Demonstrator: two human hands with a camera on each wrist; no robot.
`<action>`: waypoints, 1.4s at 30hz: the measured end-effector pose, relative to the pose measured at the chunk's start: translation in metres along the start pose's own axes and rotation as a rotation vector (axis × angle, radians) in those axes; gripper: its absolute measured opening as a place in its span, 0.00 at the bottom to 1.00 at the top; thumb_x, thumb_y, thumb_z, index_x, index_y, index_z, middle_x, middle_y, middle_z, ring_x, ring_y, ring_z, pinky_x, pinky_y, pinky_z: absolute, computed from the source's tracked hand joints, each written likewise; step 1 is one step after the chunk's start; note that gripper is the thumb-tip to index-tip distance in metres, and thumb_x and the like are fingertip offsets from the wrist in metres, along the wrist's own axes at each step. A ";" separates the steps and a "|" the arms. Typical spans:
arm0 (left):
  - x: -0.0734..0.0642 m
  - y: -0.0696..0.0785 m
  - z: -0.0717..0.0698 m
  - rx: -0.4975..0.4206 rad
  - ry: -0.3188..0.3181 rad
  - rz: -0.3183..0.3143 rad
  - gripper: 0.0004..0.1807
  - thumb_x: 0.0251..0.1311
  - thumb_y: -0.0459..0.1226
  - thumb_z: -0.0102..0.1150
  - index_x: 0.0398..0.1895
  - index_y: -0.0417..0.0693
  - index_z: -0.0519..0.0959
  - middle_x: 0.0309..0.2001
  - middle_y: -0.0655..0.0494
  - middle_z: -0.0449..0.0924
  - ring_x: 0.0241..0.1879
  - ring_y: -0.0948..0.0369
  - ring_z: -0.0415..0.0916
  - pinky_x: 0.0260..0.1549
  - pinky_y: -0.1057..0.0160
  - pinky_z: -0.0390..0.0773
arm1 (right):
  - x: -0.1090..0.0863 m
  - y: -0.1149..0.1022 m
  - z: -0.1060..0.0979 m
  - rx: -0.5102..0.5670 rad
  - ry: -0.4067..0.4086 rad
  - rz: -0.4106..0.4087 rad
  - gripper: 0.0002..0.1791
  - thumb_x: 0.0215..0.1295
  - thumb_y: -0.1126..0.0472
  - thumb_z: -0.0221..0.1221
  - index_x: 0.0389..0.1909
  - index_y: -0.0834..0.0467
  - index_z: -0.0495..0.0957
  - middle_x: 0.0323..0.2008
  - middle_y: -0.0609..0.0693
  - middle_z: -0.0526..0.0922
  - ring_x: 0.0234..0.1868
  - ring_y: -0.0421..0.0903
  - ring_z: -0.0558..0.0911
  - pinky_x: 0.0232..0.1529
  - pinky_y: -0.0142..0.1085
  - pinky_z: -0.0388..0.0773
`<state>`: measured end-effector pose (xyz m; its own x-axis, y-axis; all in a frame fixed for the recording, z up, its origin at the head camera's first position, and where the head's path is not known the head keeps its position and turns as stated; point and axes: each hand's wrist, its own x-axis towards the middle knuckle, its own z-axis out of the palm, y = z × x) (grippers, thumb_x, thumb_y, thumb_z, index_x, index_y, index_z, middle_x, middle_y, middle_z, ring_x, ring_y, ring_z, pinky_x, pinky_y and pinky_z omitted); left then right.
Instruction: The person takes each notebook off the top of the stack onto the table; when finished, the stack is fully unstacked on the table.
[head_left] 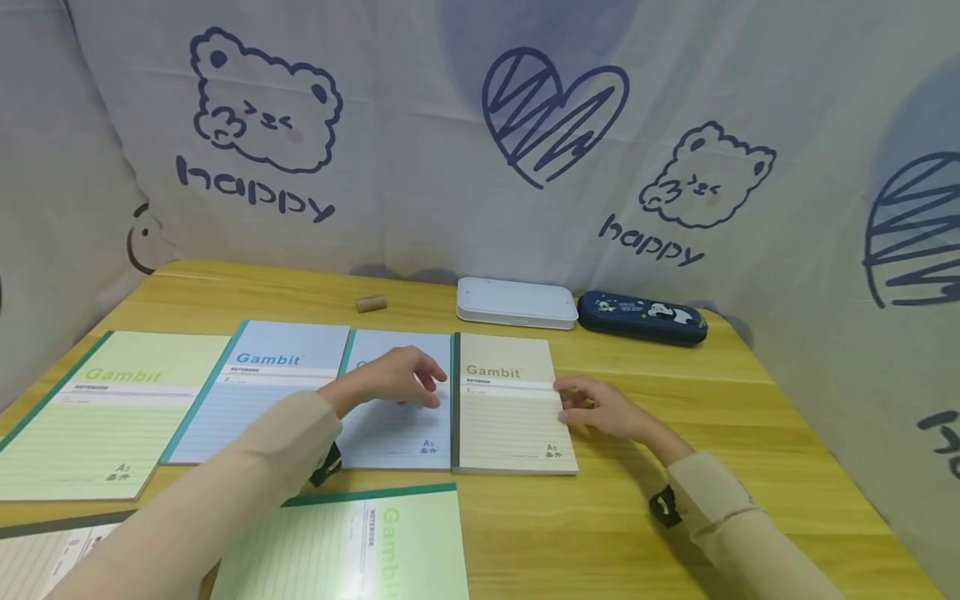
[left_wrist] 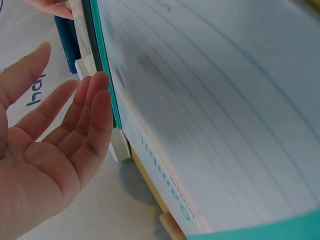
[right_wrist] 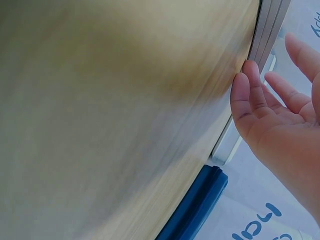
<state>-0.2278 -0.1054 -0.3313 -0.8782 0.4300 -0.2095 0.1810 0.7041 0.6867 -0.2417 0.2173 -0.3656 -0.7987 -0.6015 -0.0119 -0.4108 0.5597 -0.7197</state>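
In the head view my left hand [head_left: 405, 375], its fingers loosely bent and holding nothing, is over the right one of two blue notebooks [head_left: 397, 433], close to the dark spine of a beige notebook [head_left: 510, 425]. The left wrist view has the same hand [left_wrist: 60, 140] beside the blue cover [left_wrist: 200, 115], palm in sight. At the beige notebook's right edge is my right hand [head_left: 603, 408], fingertips right at that edge. Seen from the right wrist, this hand [right_wrist: 280, 110] has relaxed fingers against a layered page edge [right_wrist: 267, 32].
Left of these lie another blue notebook [head_left: 285, 350] and a green notebook [head_left: 112, 417]. Nearer are a sideways green notebook [head_left: 330, 550] and a partly hidden beige one [head_left: 52, 558]. A white case [head_left: 517, 302], a dark blue pencil case [head_left: 641, 317] and a small brown cylinder [head_left: 371, 303] line the back.
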 end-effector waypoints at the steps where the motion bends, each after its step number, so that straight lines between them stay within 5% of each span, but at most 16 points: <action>1: 0.002 0.000 0.001 0.003 -0.005 -0.007 0.21 0.48 0.34 0.65 0.48 0.40 0.76 0.31 0.54 0.74 0.27 0.60 0.69 0.24 0.66 0.72 | 0.000 0.000 0.000 -0.001 -0.001 0.002 0.24 0.58 0.66 0.58 0.53 0.73 0.66 0.50 0.67 0.70 0.43 0.55 0.75 0.44 0.44 0.71; 11: 0.018 0.001 0.005 0.019 -0.034 -0.077 0.32 0.45 0.36 0.68 0.57 0.42 0.70 0.29 0.54 0.73 0.22 0.62 0.69 0.20 0.67 0.70 | 0.002 -0.002 0.001 0.017 -0.009 0.010 0.24 0.57 0.67 0.58 0.53 0.74 0.65 0.51 0.68 0.68 0.43 0.56 0.74 0.44 0.44 0.71; 24: 0.024 -0.008 0.007 -0.036 -0.043 -0.115 0.32 0.45 0.35 0.67 0.57 0.41 0.69 0.27 0.54 0.73 0.17 0.64 0.65 0.17 0.69 0.66 | 0.014 -0.003 0.002 -0.009 -0.013 0.076 0.32 0.57 0.63 0.59 0.58 0.73 0.60 0.50 0.65 0.71 0.40 0.50 0.74 0.40 0.39 0.71; 30: 0.025 -0.007 0.008 -0.044 -0.043 -0.131 0.33 0.45 0.36 0.67 0.58 0.42 0.69 0.26 0.54 0.73 0.17 0.64 0.64 0.17 0.69 0.66 | 0.022 -0.014 0.007 -0.115 0.036 0.186 0.39 0.53 0.56 0.63 0.61 0.69 0.57 0.45 0.64 0.74 0.40 0.51 0.75 0.43 0.43 0.70; 37: 0.027 -0.006 0.009 -0.040 -0.033 -0.138 0.33 0.44 0.35 0.67 0.58 0.43 0.69 0.26 0.54 0.73 0.17 0.64 0.65 0.17 0.69 0.66 | 0.031 -0.019 0.014 -0.106 0.085 0.329 0.46 0.48 0.57 0.67 0.63 0.66 0.52 0.41 0.62 0.75 0.30 0.47 0.73 0.25 0.34 0.72; 42: 0.027 -0.006 0.010 -0.034 -0.022 -0.140 0.33 0.44 0.35 0.68 0.57 0.43 0.69 0.26 0.54 0.74 0.17 0.63 0.66 0.18 0.69 0.67 | 0.032 -0.019 0.016 -0.079 0.125 0.387 0.46 0.48 0.63 0.67 0.63 0.67 0.50 0.35 0.60 0.75 0.26 0.46 0.74 0.21 0.35 0.74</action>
<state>-0.2482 -0.0926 -0.3484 -0.8839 0.3412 -0.3199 0.0416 0.7386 0.6729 -0.2526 0.1784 -0.3635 -0.9460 -0.2673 -0.1832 -0.0984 0.7757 -0.6234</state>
